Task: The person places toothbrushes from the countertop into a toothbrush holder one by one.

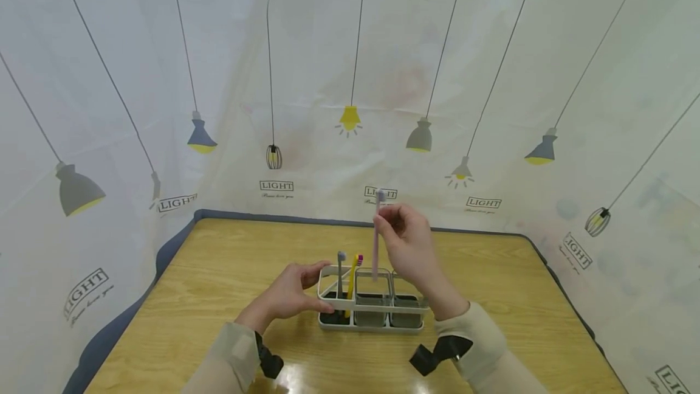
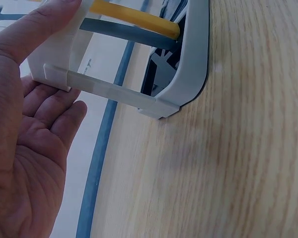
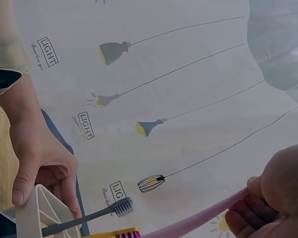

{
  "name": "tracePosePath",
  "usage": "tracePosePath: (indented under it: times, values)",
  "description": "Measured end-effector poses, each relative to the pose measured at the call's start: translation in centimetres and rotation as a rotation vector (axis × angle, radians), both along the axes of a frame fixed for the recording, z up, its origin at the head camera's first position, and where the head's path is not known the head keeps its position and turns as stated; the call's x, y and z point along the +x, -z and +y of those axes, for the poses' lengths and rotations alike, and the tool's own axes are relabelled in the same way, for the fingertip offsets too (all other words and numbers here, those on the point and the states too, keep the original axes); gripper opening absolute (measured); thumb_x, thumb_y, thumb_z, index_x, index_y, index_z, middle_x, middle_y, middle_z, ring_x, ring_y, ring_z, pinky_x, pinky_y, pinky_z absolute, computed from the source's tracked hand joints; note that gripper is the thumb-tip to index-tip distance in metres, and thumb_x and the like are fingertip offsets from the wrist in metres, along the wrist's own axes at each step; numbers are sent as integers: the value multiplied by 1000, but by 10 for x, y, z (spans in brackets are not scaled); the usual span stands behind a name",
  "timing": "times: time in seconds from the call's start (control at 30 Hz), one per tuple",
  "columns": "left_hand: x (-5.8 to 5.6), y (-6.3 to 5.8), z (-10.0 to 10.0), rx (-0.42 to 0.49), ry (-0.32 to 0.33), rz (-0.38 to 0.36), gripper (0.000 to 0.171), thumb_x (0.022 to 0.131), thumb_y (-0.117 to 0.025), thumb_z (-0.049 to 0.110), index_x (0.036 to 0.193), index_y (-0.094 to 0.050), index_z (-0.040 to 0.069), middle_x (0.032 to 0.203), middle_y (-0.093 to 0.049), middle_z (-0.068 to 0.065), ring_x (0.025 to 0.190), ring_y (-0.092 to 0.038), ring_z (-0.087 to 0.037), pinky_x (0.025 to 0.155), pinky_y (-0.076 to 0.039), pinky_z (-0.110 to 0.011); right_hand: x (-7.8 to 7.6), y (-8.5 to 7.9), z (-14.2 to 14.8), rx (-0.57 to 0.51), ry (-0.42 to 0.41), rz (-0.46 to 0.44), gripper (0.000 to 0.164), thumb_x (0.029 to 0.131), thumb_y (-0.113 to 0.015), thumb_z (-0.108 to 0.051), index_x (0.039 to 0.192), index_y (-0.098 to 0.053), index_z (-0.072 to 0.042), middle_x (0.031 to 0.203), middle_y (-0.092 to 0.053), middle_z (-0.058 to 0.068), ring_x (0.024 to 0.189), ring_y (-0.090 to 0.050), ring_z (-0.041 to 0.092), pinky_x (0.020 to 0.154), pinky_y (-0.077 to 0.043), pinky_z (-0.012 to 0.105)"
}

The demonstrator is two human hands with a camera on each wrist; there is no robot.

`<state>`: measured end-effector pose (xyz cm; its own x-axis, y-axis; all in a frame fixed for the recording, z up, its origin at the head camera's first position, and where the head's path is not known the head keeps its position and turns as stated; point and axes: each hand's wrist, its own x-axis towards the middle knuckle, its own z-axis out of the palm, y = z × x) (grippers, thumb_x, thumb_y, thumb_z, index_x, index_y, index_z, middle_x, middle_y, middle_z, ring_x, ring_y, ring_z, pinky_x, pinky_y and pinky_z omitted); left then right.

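Observation:
A white toothbrush holder [image 1: 373, 307] stands on the table, and my left hand [image 1: 287, 293] grips its left end, thumb at the front and fingers behind. In its left compartment lean a grey toothbrush [image 1: 340, 275] and a yellow toothbrush [image 1: 350, 293] with purple bristles. My right hand [image 1: 412, 251] pinches a pink toothbrush [image 1: 375, 248] near its head, upright above the holder. The lower end of this brush overlaps the middle compartment in the head view. In the left wrist view, the two standing brushes reach down to the dark base [image 2: 164, 72].
Clear cups [image 1: 370, 316] sit in the middle and right compartments. The wooden table [image 1: 246, 254] has a blue-grey border [image 1: 290, 219] along its back. Behind it hangs a pale sheet [image 1: 317, 65] printed with lamps. Dark camera mounts are strapped to both wrists.

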<state>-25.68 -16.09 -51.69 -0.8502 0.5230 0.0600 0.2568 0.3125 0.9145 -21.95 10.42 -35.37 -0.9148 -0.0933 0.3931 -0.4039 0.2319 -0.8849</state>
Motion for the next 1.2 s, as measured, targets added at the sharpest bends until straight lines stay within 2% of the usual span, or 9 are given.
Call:
tracePosePath:
  times: [0.2,0.43,0.63,0.83,1.03,1.2]
  values:
    - [0,-2,0,1,3,-9,100,78,-98,34,159,-48,3,158,-49,-13,143,-51,-31,115,-43,-49,-1,7,-12,-15,-6,-16,6,104,-64,5,109,-65,8,105,-64,22,93,-65,31,76,-58,23]
    - [-2,2,0,8,11,5,98,78,-97,35,159,-49,8,159,-48,-14,143,-50,-32,114,-44,-47,-1,21,-23,-2,2,-28,4,103,-65,4,107,-66,6,102,-66,17,91,-66,29,77,-60,32]
    - [-3,4,-2,28,26,11,98,81,-96,30,159,-45,1,159,-48,-18,144,-49,-33,115,-42,-49,0,36,-30,-5,-17,-26,3,104,-64,4,107,-65,6,102,-67,16,91,-68,28,74,-61,29]
    - [-4,5,-2,40,30,18,98,81,-96,29,159,-45,-1,158,-49,-18,144,-48,-34,116,-41,-48,3,53,-34,33,6,-7,5,101,-67,7,105,-69,4,99,-69,11,90,-70,26,77,-61,29]
    - [-4,7,-2,45,25,-1,99,80,-96,29,159,-44,-1,159,-48,-18,144,-48,-31,115,-42,-46,9,67,-36,72,9,10,4,100,-69,5,103,-69,3,98,-70,11,92,-71,32,80,-61,33]
    - [-3,4,-2,38,21,13,100,80,-97,30,159,-44,-2,158,-49,-18,143,-49,-31,115,-43,-45,12,74,-37,94,34,62,5,99,-71,5,100,-69,1,96,-70,12,90,-72,30,78,-62,34]
